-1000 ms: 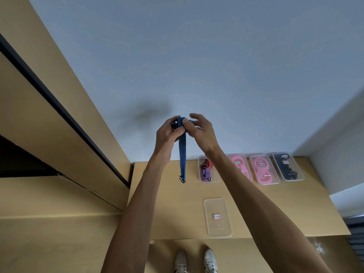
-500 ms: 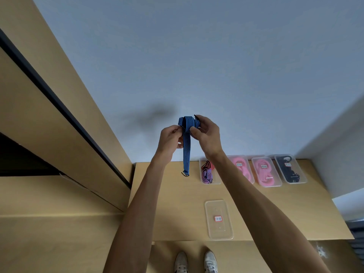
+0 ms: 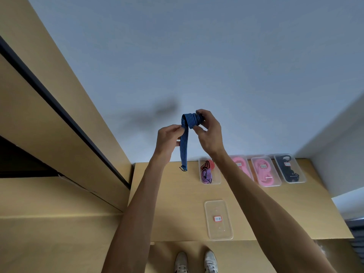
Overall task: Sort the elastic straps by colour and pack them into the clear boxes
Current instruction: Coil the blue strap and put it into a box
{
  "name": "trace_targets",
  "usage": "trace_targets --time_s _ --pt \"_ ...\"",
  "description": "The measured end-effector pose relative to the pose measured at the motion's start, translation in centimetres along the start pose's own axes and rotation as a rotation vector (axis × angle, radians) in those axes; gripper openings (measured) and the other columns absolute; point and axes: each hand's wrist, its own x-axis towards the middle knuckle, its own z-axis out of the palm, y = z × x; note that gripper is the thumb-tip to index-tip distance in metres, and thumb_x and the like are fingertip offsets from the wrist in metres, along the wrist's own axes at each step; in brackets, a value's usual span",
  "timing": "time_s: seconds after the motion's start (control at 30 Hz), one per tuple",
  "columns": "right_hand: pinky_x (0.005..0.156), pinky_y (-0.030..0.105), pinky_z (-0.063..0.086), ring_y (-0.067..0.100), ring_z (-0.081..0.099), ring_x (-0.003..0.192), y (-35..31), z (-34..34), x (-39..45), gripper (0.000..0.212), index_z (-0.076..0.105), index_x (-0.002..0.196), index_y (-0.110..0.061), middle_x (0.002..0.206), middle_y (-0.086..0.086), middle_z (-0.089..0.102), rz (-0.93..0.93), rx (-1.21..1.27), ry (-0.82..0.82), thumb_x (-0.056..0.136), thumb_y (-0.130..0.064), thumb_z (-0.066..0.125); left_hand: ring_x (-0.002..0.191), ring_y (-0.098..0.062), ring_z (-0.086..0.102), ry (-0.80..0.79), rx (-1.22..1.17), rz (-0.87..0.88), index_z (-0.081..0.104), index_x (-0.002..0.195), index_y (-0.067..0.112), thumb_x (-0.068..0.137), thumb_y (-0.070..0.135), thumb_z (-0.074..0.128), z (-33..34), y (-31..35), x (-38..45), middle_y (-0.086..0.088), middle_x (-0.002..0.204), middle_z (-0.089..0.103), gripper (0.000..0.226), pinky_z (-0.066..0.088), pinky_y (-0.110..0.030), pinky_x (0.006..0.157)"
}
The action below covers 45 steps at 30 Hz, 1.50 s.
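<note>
1. both hands were raised in front of the wall, above the far edge of the wooden table (image 3: 177, 213)
2. the right hand (image 3: 209, 133) had its grip curled round the rolled end of the blue striped strap (image 3: 185, 138), thumb under the coil and fingers over the top
3. the left hand (image 3: 169, 137) pinched the strap just below the bend, fingers curled, and the loose tail hung straight down with its frayed end just above the table's back edge
4. compared with a second before, the hands had moved apart a little; the rolled part sat further over in the right hand and looked thicker, and the hanging tail was shorter
5. four clear boxes stood in a row at the back of the table: one with a red and a purple strap (image 3: 209, 171), two with pink straps (image 3: 241, 166) (image 3: 265, 171), one with a dark strap (image 3: 289, 168); they had not shifted
6. an empty clear box with a small red-edged label (image 3: 218, 219) lay alone near the front edge, where it was before
7. two white shoes (image 3: 196, 262) showed on the floor below the table
</note>
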Motion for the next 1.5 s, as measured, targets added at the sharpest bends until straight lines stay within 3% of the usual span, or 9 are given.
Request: trace_targets --time_s 0.27,0.43,0.6,0.7,0.83,0.97,1.1,1.33,1.5 --pt "0.085 0.014 0.050 0.016 0.059 0.104 -0.4 0.5 -0.1 0.042 0.062 0.116 -0.005 0.107 0.002 0.065 -0.104 0.011 -0.021 0.082 0.019 0.054 0.084 -0.016 0.068 -0.034 -0.024 -0.048 0.070 0.106 0.011 0.100 0.052 0.047 0.8 0.6 0.2 -0.005 0.096 0.071 0.048 0.057 -0.030 0.068" --pt "0.094 0.041 0.057 0.024 0.068 0.096 -0.5 -0.1 0.3 0.038 0.058 0.122 -0.004 0.105 0.013 0.071 0.136 0.385 -0.029 0.087 0.008 0.064 0.081 -0.017 0.064 -0.043 -0.184 -0.045 0.074 0.096 0.013 0.099 0.031 0.048 0.3 0.8 0.5 -0.002 0.085 0.070 0.032 0.054 -0.035 0.072" --pt "0.101 0.040 0.051 0.029 0.069 0.100 -0.5 -0.3 0.7 0.033 0.063 0.123 -0.004 0.103 0.013 0.075 0.287 0.552 -0.072 0.090 -0.007 0.067 0.075 -0.014 0.060 0.068 -0.076 0.111 0.073 0.095 0.012 0.098 0.012 0.055 0.8 -0.1 0.3 0.000 0.083 0.068 0.018 0.050 -0.033 0.068" --pt "0.089 0.035 0.045 0.016 0.064 0.090 -0.8 -0.3 0.7 0.029 0.068 0.114 -0.009 0.095 0.002 0.074 0.325 0.515 -0.065 0.086 -0.018 0.070 0.068 -0.015 0.055 0.163 0.063 0.213 0.069 0.084 0.011 0.095 0.008 0.057 1.1 -0.4 0.4 -0.002 0.072 0.063 0.017 0.045 -0.034 0.065" --pt "0.083 0.039 0.057 0.022 0.070 0.087 -0.5 0.1 0.3 0.021 0.061 0.107 -0.010 0.099 0.008 0.076 0.321 0.546 0.002 0.088 -0.008 0.069 0.061 -0.011 0.055 0.050 0.022 0.206 0.074 0.088 0.017 0.090 0.013 0.061 1.5 -0.4 0.1 -0.002 0.072 0.068 0.013 0.046 -0.024 0.057" --pt "0.080 0.036 0.060 0.028 0.073 0.091 -0.5 -0.1 0.5 0.023 0.059 0.108 -0.008 0.099 0.010 0.076 0.320 0.524 0.021 0.088 -0.008 0.070 0.078 -0.007 0.066 0.035 0.024 0.176 0.073 0.092 0.021 0.089 0.015 0.063 1.4 -0.2 0.4 0.006 0.084 0.073 0.012 0.049 -0.016 0.069" --pt "0.071 0.025 0.057 0.020 0.072 0.078 -0.7 0.4 0.5 0.023 0.062 0.102 -0.003 0.091 0.011 0.076 0.261 0.472 0.044 0.083 -0.008 0.074 0.069 -0.020 0.068 0.017 0.029 0.159 0.067 0.088 0.009 0.091 0.006 0.061 1.5 -0.3 0.1 -0.007 0.079 0.069 0.007 0.054 -0.025 0.066" --pt "0.065 0.028 0.054 0.021 0.065 0.069 -0.1 0.9 0.4 0.027 0.056 0.094 -0.005 0.081 0.018 0.070 0.181 0.379 0.216 0.076 -0.006 0.077 0.060 -0.020 0.062 -0.050 0.058 0.078 0.075 0.083 0.009 0.091 0.001 0.061 1.2 0.2 -0.4 -0.010 0.070 0.069 0.018 0.053 -0.028 0.060" --pt "0.092 0.046 0.054 0.022 0.070 0.103 0.6 0.3 0.7 0.029 0.054 0.092 -0.013 0.107 0.006 0.074 0.003 0.224 0.038 0.079 0.004 0.074 0.091 -0.019 0.070 -0.043 -0.079 -0.094 0.075 0.102 0.013 0.098 0.042 0.056 0.6 0.4 0.2 -0.004 0.094 0.075 0.035 0.059 -0.037 0.076"
